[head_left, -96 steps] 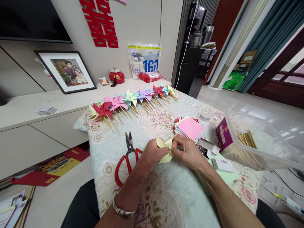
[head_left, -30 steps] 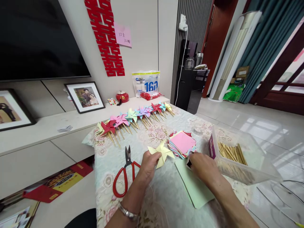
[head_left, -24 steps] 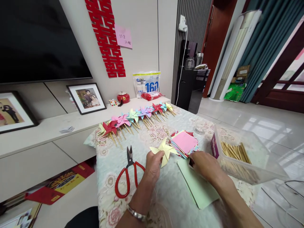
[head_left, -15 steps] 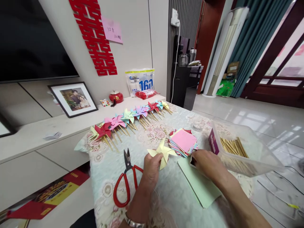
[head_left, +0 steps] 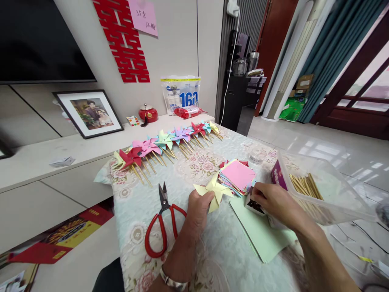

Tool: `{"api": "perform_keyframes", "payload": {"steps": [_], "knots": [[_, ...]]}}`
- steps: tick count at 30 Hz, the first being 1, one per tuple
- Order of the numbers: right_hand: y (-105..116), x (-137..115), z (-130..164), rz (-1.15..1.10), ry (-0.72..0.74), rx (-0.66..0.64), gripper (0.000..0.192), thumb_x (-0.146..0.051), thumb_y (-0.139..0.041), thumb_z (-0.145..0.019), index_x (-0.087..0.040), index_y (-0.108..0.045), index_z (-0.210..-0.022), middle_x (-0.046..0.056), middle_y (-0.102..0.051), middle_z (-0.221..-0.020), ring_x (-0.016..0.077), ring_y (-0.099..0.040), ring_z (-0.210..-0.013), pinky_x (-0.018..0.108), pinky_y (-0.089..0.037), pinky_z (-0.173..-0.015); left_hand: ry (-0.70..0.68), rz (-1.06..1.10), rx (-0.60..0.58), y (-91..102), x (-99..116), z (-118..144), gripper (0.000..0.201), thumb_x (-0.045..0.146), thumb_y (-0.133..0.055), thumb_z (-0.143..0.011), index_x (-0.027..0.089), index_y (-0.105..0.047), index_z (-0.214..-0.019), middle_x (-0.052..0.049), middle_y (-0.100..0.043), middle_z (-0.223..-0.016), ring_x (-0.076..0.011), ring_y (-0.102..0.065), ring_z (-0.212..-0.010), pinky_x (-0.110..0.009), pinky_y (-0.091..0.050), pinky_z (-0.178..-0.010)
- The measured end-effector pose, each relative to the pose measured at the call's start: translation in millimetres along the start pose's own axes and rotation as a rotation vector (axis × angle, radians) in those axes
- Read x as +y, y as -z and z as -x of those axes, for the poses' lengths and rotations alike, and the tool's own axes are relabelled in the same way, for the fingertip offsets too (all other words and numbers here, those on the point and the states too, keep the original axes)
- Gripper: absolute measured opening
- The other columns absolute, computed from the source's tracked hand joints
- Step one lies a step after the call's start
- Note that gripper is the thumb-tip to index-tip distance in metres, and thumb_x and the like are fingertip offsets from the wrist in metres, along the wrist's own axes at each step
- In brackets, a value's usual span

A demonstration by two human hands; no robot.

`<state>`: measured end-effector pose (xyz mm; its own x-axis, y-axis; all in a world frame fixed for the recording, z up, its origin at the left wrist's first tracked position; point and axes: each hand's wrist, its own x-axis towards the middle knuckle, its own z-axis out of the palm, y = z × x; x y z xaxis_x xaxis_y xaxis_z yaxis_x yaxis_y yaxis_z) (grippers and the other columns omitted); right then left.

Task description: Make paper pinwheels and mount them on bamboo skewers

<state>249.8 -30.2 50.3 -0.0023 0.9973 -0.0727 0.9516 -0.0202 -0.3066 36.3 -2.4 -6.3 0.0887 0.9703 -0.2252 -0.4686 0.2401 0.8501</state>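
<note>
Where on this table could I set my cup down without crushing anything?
Bare cloth lies between the row of pinwheels and the scissors, and near the edge below the left hand. It is crowded around the right hand: paper stack, green sheet, stick tub.

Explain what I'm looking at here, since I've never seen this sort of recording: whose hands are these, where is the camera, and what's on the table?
The one picture comes from a camera worn on a person's head, looking down at their own bare hands. The left hand holds a folded yellow paper pinwheel. The right hand reaches into a small open box; its contents are too small to tell. On the flowered tablecloth lie red scissors, a stack of coloured paper squares, green sheets, a clear tub of wooden sticks, and a row of finished pinwheels on sticks.
</note>
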Motion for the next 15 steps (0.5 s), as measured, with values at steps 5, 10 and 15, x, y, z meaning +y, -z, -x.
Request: {"api": "perform_keyframes", "payload": {"steps": [5, 10, 15], "knots": [[5.1, -7.2, 3.3, -0.364, 0.021, 0.080, 0.025, -0.036, -0.049, -0.090, -0.021, -0.054, -0.070, 0.002, -0.064, -0.059, 0.0156, -0.055, -0.054, 0.027, -0.036, -0.054, -0.028, -0.018, -0.023, 3.0, -4.3, -0.9, 0.017, 0.026, -0.070, -0.064, 0.014, -0.068, -0.075, -0.001, -0.065, -0.063, -0.0147, -0.056, -0.055, -0.025, -0.042, -0.054], [-1.4, -35.3, 5.3, -0.888, 0.141, -0.108, 0.026, -0.043, -0.065, -0.083, -0.019, -0.058, -0.075, -0.004, -0.058, -0.059, 0.0113, -0.056, -0.052, 0.023, -0.038, -0.051, -0.080, -0.064, -0.025, 8.0, -10.2, -2.5, 0.018, 0.026, -0.070, -0.069, 0.012, -0.066, -0.079, -0.002, -0.063, -0.065, -0.0151, -0.055, -0.059, -0.025, -0.043, -0.056], [-23.9, -51.4, -2.1, -1.204, 0.100, -0.309, 0.037, -0.051, -0.076, -0.075, -0.018, -0.061, -0.080, -0.004, -0.060, -0.060, 0.0070, -0.050, -0.041, 0.020, -0.032, -0.041, -0.083, -0.084, -0.023, 9.6, -10.0, -1.9, 0.017, 0.025, -0.070, -0.068, 0.013, -0.063, -0.077, 0.000, -0.060, -0.064, -0.0128, -0.050, -0.056, -0.024, -0.040, -0.053]]}}
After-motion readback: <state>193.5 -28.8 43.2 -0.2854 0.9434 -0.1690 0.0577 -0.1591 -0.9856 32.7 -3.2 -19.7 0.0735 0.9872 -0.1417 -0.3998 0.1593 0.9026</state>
